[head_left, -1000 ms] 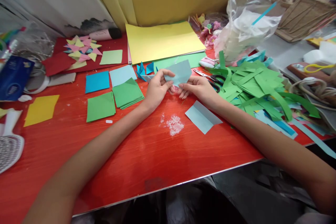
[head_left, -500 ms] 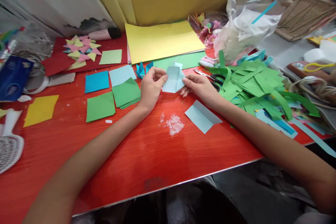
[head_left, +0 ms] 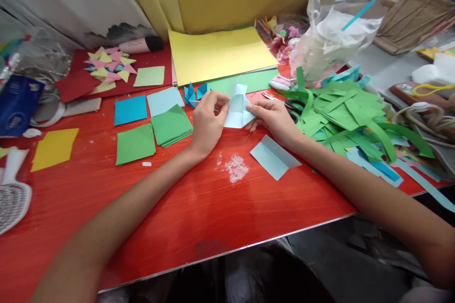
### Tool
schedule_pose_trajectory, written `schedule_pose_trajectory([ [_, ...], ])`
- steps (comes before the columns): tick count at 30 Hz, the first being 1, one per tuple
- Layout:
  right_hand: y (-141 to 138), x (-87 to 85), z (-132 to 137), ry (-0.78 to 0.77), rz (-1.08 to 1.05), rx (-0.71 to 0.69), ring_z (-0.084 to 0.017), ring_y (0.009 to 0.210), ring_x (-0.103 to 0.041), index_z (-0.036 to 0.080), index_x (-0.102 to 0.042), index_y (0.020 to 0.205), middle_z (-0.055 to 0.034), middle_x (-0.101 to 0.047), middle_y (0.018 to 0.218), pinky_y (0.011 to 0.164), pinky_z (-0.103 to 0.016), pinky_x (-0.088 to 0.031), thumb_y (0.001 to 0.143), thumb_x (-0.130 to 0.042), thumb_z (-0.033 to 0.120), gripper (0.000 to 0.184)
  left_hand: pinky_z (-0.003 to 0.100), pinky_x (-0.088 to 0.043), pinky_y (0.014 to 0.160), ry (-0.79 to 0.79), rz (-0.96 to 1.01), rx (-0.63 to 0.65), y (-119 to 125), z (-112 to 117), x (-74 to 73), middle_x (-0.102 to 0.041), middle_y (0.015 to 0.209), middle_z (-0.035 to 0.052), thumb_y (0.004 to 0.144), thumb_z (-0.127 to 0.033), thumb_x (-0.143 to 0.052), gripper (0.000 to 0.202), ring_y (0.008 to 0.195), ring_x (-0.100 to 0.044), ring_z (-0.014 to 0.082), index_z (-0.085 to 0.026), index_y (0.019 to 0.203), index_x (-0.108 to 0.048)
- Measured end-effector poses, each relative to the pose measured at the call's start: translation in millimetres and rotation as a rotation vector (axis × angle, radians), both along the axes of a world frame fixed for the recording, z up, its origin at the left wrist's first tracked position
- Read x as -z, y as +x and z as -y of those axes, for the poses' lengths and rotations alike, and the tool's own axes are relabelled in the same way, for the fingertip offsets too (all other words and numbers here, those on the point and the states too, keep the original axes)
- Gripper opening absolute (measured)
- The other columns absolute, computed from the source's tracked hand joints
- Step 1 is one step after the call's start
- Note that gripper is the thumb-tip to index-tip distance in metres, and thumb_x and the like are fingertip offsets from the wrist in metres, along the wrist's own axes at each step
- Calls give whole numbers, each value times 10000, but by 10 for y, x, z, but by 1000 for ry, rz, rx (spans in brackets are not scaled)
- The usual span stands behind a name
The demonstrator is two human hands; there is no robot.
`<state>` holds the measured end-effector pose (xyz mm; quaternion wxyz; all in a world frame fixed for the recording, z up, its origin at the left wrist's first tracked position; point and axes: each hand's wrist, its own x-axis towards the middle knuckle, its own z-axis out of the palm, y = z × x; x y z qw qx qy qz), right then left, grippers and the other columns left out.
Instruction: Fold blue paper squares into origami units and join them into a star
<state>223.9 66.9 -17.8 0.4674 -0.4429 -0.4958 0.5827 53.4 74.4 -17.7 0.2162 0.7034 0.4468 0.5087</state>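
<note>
Between my hands is a pale blue folded paper (head_left: 237, 111) with creases, held above the red table (head_left: 170, 227). My left hand (head_left: 210, 123) pinches its left side, fingers closed. At its right edge my right hand (head_left: 270, 116) grips it between thumb and fingers. A second pale blue sheet (head_left: 275, 157), creased down the middle, lies just below my right hand. Behind my left hand stands a folded blue paper piece (head_left: 194, 93). Stacked green squares (head_left: 171, 125) lie to the left of that hand.
Blue (head_left: 130, 110) and yellow (head_left: 55, 149) paper squares lie to the left. Large yellow sheets (head_left: 220, 54) are at the back. Right of my hands are scissors (head_left: 293, 109) and a heap of green paper strips (head_left: 351, 109). White residue (head_left: 236, 169) marks the table in front.
My left hand has shifted slightly right and its fingers have curled further over the folded paper. The paper's upper flap now stands up more. My right hand has barely moved.
</note>
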Motion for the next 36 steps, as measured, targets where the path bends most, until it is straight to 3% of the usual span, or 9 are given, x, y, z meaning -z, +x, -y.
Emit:
schedule_pose_trajectory([
  [3, 4, 20, -2, 25, -21, 9, -107, 584, -620, 172, -684, 740, -17, -686, 711, 562, -216, -557, 730, -722, 426, 257, 227, -482, 698, 83, -93, 22, 6, 30, 11, -581, 791, -8, 845, -133, -569, 75, 744, -565, 102, -200, 814, -578],
  [7, 10, 17, 5, 6, -13, 8, -119, 620, -620, 180, -709, 783, -18, -691, 735, 586, -230, -557, 727, -723, 412, 239, 235, -501, 726, 212, -236, 27, -21, 22, 27, -600, 822, 5, 869, -169, -538, 67, 774, -584, 113, -193, 830, -588],
  [14, 20, 31, 12, 39, -38, -52, -107, 649, -623, 200, -727, 813, 7, -685, 712, 643, -218, -538, 779, -684, 364, 172, 321, -513, 892, 348, -478, 221, -111, -26, -2, -674, 1090, 78, 917, -218, -449, 160, 1028, -640, 179, -175, 873, -596],
  [24, 27, 33, -3, 31, -75, -59, -99, 647, -605, 194, -715, 760, 9, -684, 715, 644, -211, -510, 773, -691, 340, 148, 367, -509, 959, 409, -545, 318, -124, -63, 15, -679, 1138, 81, 920, -195, -430, 168, 1088, -633, 183, -179, 870, -590],
  [36, 14, 25, -6, 28, -122, -71, -96, 662, -597, 172, -722, 781, 10, -672, 678, 653, -203, -489, 761, -706, 307, 137, 327, -528, 942, 634, -581, 280, -119, -100, 40, -689, 1046, 99, 898, -140, -470, 107, 1019, -645, 178, -140, 867, -573],
])
